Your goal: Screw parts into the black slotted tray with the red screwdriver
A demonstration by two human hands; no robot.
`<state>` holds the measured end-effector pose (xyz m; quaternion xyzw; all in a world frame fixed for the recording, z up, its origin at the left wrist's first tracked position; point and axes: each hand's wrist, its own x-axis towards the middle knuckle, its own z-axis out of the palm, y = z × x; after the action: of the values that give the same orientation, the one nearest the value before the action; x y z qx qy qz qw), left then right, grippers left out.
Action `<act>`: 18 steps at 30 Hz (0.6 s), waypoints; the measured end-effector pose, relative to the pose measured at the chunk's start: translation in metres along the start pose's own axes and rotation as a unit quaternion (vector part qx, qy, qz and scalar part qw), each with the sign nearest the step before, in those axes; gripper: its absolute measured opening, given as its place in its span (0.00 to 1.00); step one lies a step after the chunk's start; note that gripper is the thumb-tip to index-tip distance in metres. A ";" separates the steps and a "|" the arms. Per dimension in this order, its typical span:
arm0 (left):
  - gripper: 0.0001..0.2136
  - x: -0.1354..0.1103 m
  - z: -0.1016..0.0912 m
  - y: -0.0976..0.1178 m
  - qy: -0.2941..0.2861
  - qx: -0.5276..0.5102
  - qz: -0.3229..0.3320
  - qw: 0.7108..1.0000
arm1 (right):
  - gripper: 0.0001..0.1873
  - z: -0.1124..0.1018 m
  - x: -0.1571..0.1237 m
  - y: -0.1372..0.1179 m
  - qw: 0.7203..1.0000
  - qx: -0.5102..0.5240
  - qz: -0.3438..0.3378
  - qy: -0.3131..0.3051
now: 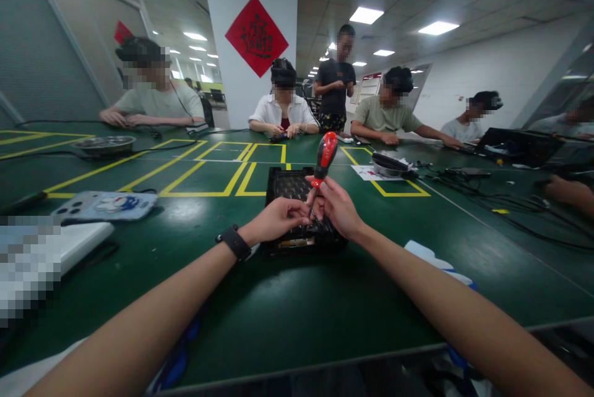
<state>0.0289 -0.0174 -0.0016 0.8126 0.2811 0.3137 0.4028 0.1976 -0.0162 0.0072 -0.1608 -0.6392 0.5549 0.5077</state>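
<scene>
My right hand [336, 205] is closed round the lower shaft of a red-and-black-handled screwdriver [325, 159], which stands nearly upright with the handle up. My left hand [278, 219], with a black watch on its wrist, is pinched at the screwdriver's tip; whatever it holds there is too small to see. Both hands hover over a black laptop-like device [290, 190] lying open on the green table [325, 298], its inner parts exposed.
A phone in a patterned case [104, 205] and a white box lie at left. Metal dishes [104, 145] [390, 168], cables and a black laptop [520, 146] sit further out. Several people work round the far side; another person's hand [568, 190] rests at right.
</scene>
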 end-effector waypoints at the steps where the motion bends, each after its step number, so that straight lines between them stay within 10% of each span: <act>1: 0.10 0.000 0.000 0.001 -0.001 -0.004 -0.002 1.000 | 0.16 0.000 0.000 0.000 1.000 0.000 -0.001 0.003; 18: 0.12 0.001 -0.001 0.001 0.038 0.046 -0.033 0.998 | 0.15 0.001 0.000 0.000 0.999 -0.010 -0.026 0.040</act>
<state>0.0292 -0.0162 0.0002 0.8078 0.3375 0.3178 0.3641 0.1968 -0.0168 0.0077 -0.1708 -0.6278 0.5285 0.5453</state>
